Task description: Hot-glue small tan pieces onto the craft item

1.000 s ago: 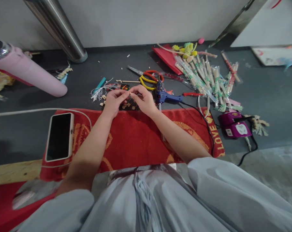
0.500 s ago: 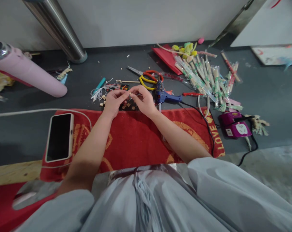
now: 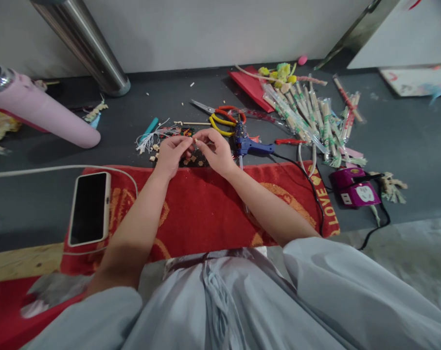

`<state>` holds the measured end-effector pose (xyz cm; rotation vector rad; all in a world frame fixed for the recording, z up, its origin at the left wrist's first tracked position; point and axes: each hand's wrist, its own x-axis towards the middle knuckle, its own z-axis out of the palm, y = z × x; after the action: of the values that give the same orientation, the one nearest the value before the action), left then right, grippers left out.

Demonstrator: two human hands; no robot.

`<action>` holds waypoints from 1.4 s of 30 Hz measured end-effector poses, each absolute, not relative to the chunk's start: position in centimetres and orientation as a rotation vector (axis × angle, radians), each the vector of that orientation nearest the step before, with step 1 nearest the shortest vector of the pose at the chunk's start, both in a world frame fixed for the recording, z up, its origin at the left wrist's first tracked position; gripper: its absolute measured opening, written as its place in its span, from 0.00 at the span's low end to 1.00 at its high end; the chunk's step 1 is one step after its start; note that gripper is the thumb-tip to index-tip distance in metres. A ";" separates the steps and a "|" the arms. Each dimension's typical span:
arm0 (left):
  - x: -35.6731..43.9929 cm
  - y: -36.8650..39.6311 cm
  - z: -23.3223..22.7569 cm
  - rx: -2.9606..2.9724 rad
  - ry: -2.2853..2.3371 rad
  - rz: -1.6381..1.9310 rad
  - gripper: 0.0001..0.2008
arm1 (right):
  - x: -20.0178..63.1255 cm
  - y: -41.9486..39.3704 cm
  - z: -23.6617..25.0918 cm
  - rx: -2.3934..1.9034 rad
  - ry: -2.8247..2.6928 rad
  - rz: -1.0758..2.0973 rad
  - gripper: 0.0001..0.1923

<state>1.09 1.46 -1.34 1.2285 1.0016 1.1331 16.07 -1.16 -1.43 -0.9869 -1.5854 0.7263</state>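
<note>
Just above the middle of the frame the left hand (image 3: 172, 154) and the right hand (image 3: 216, 151) meet fingertip to fingertip, each closed to a pinch on the same small pale piece (image 3: 196, 141), which is too small to make out further; holding it from both sides, lifted a little off the surface, looks like a way to keep so tiny a thing steady and in plain sight. Directly beneath the hands lies a dark patterned sheet (image 3: 194, 158) with pale bits scattered on it, seemingly a catch-all for loose pieces. Below it, across the centre, a red towel (image 3: 202, 209) covers the dark floor (image 3: 406, 136), probably as a soft working surface. Just right of the right hand rests a blue glue gun (image 3: 250, 146), its black cord running toward a purple power strip (image 3: 355, 187) at the right edge of the towel, so it stays plugged in and within reach. Above the glue gun are scissors (image 3: 220, 116) with yellow and red handles, and in the upper right a heap of wrapped sticks (image 3: 308, 119) beside a red card. A phone (image 3: 89, 207) lies face up on the towel's left end, its white cable looping away to the left. A pink bottle (image 3: 41, 114) lies on its side at upper left, near a metal pole (image 3: 92, 51).
</note>
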 end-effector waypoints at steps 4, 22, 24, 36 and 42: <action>1.1 1.6 -1.5 1.211 1.011 1.132 0.15 | 16.0 -1.1 -1.6 -1.007 -1.514 0.825 0.10; 1.0 1.5 -1.8 1.257 1.027 1.101 0.11 | 16.0 -0.4 -2.4 -1.008 -1.417 0.969 0.17; 1.0 1.4 -1.7 1.263 1.011 1.091 0.11 | 16.0 -0.4 -2.4 -1.002 -1.409 0.969 0.17; 1.0 1.0 -1.2 1.387 0.997 1.054 0.17 | 16.0 -0.4 -2.4 -1.011 -1.434 1.002 0.19; 1.1 0.7 -0.5 1.539 0.960 0.988 0.17 | 16.0 -0.3 -2.6 -0.914 -1.408 0.983 0.21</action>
<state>1.13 0.74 -0.55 1.5392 0.9597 0.9879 16.00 -0.28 -2.59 -0.9143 -1.4080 0.9826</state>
